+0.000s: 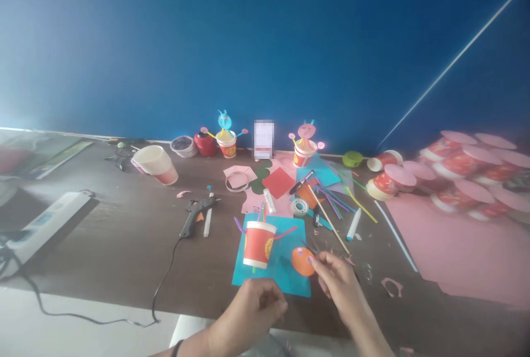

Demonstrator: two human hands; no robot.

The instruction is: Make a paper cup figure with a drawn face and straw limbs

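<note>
My right hand (337, 282) is closed, thumb and forefinger pinching the edge of an orange paper disc (301, 262). Two small pale pink dots show on the disc, one right by my fingertips. My left hand (259, 307) is curled near the table's front edge; whatever its fingers hold, if anything, is hidden. Just beyond it, a red paper cup (259, 245) sits on a sheet of blue paper (296, 284). Purple and red pipe cleaners stick out of its sides, and green and purple ones rise from its top.
A glue gun (194, 216) with a trailing cord lies left. Two finished cup figures (227, 144) stand at the back beside a blurred-out upright panel. Glue stick (269, 201), tape roll (299, 207), marker (354, 224) and pipe cleaners lie mid-table. Several pink-topped cups (464, 191) crowd the right.
</note>
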